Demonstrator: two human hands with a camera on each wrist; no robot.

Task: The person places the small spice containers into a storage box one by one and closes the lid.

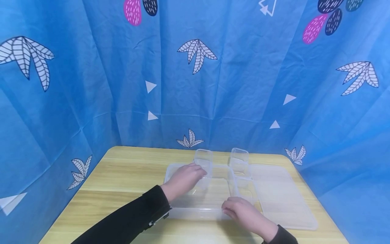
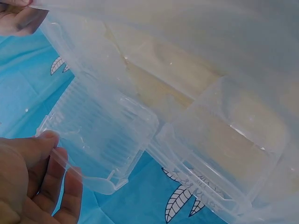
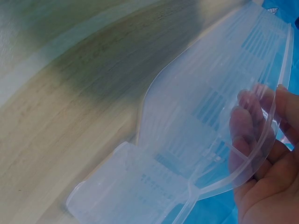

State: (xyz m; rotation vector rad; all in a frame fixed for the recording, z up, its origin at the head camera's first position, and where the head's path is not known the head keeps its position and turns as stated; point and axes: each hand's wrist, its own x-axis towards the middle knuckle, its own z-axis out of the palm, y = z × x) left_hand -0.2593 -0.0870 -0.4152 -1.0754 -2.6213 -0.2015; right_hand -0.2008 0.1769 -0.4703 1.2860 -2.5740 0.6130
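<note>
A large clear plastic box (image 1: 201, 213) stands on the table. My right hand (image 1: 243, 211) grips its near right rim; in the right wrist view, the fingers of that hand (image 3: 268, 154) show through the clear wall. Over the left part of the box, my left hand (image 1: 186, 179) pinches the edge of a small clear plastic container (image 2: 93, 135) between thumb and fingers. In the head view this small container (image 1: 203, 156) rises beyond the fingertips. Its lower part is hard to separate from the large box, so I cannot tell whether it touches the bottom.
Right of the large box lie more small clear containers (image 1: 239, 156), one behind another. Farther right, a flat translucent lid (image 1: 283, 196) rests on the wooden table (image 1: 122, 176). A blue patterned curtain (image 1: 195, 95) hangs around the back and sides.
</note>
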